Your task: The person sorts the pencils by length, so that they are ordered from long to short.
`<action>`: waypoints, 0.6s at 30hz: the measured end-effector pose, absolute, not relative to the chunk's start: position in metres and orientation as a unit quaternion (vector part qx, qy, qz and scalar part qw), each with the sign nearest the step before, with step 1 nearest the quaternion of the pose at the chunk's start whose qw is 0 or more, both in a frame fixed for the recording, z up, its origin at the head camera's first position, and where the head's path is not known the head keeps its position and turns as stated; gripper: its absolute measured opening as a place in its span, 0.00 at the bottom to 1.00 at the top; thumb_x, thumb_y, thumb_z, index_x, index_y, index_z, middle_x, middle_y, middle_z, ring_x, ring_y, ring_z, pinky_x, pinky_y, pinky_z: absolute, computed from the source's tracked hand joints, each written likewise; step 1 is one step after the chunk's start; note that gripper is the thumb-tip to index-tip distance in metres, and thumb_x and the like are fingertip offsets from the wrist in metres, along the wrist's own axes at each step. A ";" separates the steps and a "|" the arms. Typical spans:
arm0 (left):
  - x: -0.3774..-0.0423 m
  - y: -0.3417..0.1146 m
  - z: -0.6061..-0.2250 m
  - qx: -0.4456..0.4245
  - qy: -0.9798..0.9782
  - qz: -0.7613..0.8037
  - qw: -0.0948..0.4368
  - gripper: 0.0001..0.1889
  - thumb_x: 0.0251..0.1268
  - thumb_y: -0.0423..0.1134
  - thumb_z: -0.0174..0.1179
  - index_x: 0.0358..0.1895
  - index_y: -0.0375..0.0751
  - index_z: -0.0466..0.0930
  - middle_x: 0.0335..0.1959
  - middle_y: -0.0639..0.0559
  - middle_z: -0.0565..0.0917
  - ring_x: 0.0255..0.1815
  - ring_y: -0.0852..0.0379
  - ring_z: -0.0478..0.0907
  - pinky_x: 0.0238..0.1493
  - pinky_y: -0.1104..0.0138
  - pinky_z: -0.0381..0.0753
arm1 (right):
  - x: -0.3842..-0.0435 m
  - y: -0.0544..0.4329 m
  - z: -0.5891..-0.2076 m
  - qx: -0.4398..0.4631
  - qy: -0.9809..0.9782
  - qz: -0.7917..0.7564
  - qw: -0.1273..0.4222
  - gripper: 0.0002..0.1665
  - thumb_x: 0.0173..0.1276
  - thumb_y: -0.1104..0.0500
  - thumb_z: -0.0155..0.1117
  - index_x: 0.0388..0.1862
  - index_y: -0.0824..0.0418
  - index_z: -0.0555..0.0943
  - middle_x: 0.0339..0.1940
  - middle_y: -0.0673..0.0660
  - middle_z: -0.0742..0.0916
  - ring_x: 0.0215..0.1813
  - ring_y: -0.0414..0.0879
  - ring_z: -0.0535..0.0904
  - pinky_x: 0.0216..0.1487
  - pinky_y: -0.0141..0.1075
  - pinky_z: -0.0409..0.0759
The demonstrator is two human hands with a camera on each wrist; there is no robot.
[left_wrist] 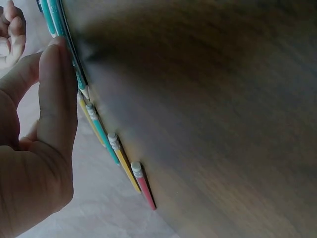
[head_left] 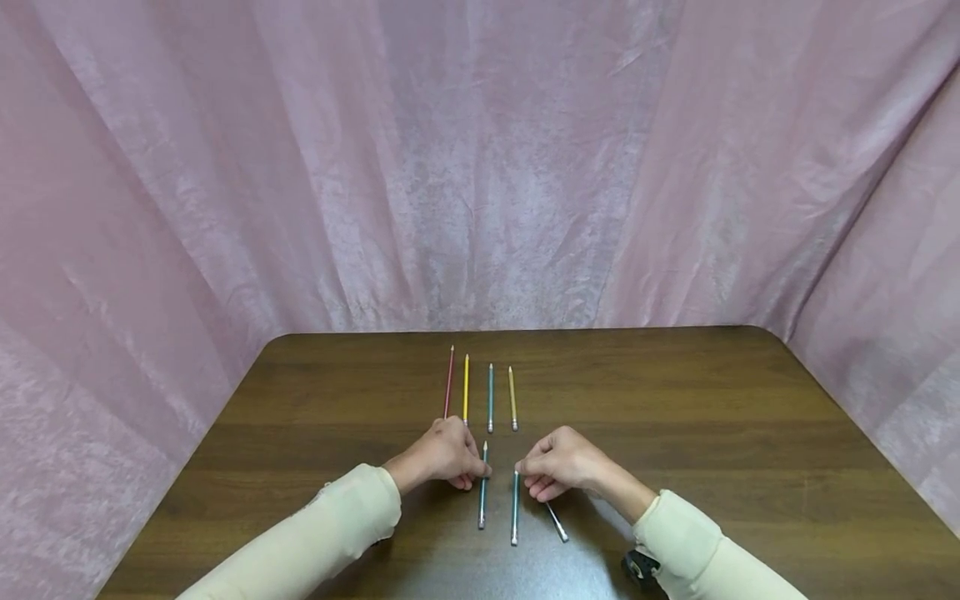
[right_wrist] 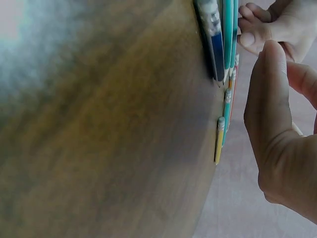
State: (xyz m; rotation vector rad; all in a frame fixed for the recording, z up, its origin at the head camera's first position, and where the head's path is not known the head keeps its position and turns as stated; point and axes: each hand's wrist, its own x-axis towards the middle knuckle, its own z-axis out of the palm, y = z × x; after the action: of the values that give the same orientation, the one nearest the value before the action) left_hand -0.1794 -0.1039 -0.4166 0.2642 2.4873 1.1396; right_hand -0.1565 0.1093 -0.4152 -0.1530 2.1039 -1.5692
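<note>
Two teal pencils lie side by side in the near row, points away from me. Over the left teal pencil (head_left: pixel 482 500) is my left hand (head_left: pixel 446 454), fingertips across its upper part. Whether they pinch it or hover over it I cannot tell. My right hand (head_left: pixel 564 462) has its thumb and forefinger close together near the point of the right teal pencil (head_left: pixel 514 512). A gap shows between that hand and the pencil in the left wrist view. A dark blue pencil (right_wrist: pixel 216 52) lies slanted under the right hand, partly hidden in the head view.
Further back stand in a row a red pencil (head_left: pixel 449 383), a yellow pencil (head_left: pixel 466 387), another teal pencil (head_left: pixel 491 396) and a gold pencil (head_left: pixel 512 396). They lie on a brown wooden table (head_left: pixel 712 417), with pink curtains (head_left: pixel 525 167) behind it.
</note>
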 end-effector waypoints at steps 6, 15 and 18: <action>-0.179 -0.101 -0.419 0.101 0.894 0.391 0.192 0.12 0.50 0.28 0.75 0.16 0.37 0.81 0.11 0.48 0.81 0.10 0.62 0.78 0.17 0.68 0.84 | -0.151 0.110 -0.417 -0.060 0.773 -0.577 0.257 0.10 0.66 0.66 0.66 0.35 0.76 0.83 0.20 0.55 0.84 0.20 0.39 0.80 0.24 0.31 0.86; -0.179 -0.091 -0.419 0.116 0.920 0.331 0.174 0.14 0.49 0.28 0.72 0.13 0.40 0.79 0.08 0.52 0.79 0.09 0.62 0.78 0.16 0.71 0.83 | -0.145 0.103 -0.424 -0.048 0.785 -0.560 0.261 0.07 0.64 0.68 0.66 0.30 0.73 0.84 0.18 0.55 0.84 0.19 0.39 0.81 0.25 0.32 0.87; -0.180 -0.090 -0.421 0.119 0.924 0.321 0.168 0.14 0.48 0.29 0.72 0.12 0.41 0.79 0.07 0.53 0.79 0.09 0.63 0.78 0.16 0.72 0.82 | -0.145 0.102 -0.425 -0.044 0.798 -0.547 0.250 0.07 0.63 0.68 0.67 0.27 0.72 0.84 0.16 0.56 0.84 0.18 0.39 0.81 0.24 0.33 0.86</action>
State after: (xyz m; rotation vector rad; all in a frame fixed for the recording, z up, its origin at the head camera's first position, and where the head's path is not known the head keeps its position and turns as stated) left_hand -0.1798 -0.0899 -0.4205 0.3372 2.6295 0.9144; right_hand -0.1451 0.1018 -0.4249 -0.1194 2.1721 -1.4885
